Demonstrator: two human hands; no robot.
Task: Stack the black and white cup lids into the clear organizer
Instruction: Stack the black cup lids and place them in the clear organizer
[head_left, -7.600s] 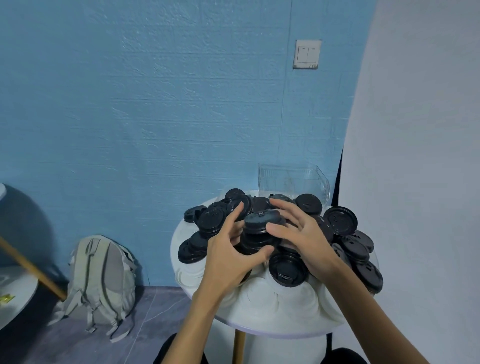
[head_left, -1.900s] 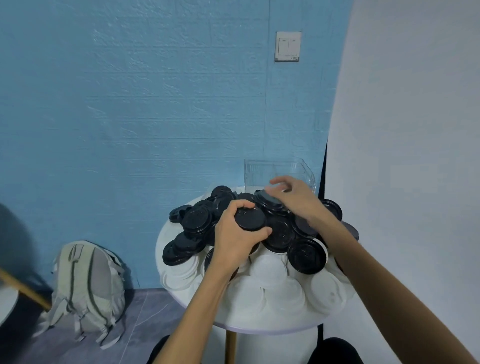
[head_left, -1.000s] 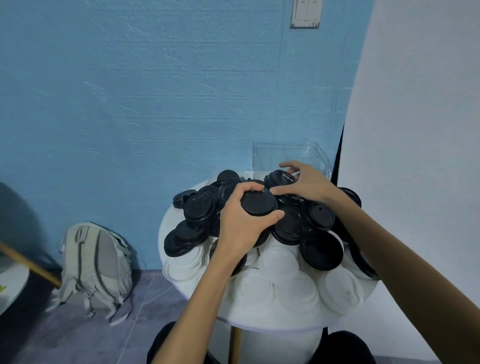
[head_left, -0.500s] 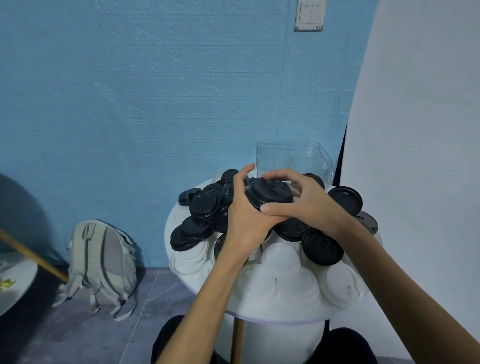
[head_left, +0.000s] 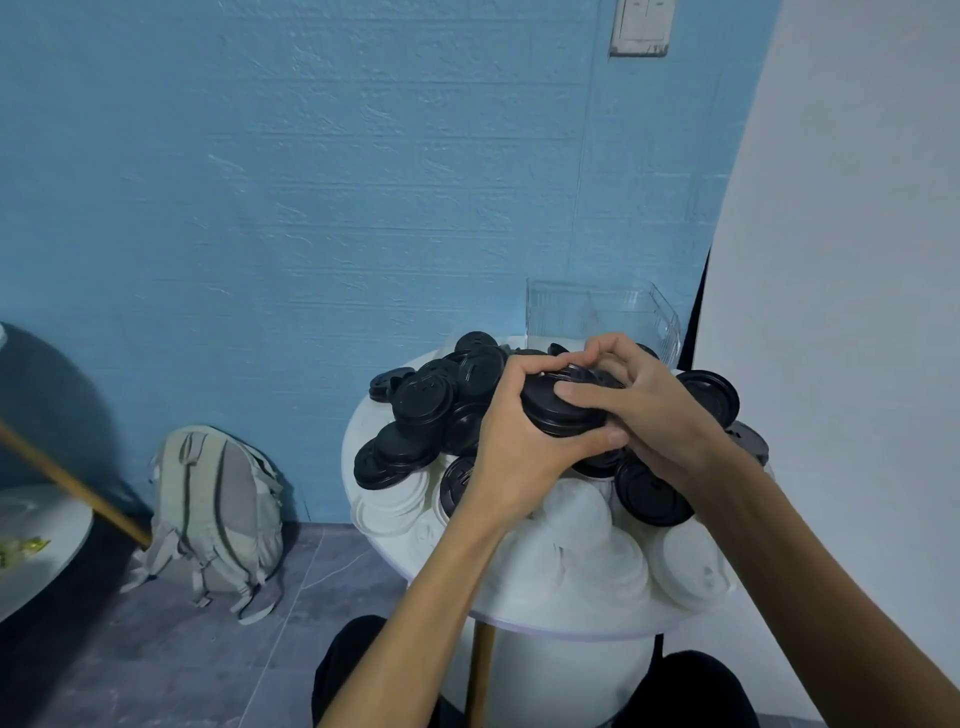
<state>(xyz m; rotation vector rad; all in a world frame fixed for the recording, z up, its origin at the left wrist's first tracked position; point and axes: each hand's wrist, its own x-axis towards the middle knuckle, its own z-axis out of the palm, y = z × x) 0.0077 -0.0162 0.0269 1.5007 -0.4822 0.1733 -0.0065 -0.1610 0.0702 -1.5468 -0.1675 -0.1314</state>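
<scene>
A: Both hands curl round one stack of black lids (head_left: 563, 410): the left hand (head_left: 511, 447) cups it from the near side, the right hand (head_left: 649, 410) pinches its top.

B: The clear organizer (head_left: 602, 317) stands at the back of the bench (head_left: 566, 621), and looks empty.

A: The person would do well to square the rims first, then carry the stack over level, clear of the loose black lids (head_left: 421, 402) and white lids (head_left: 602, 566).
</scene>
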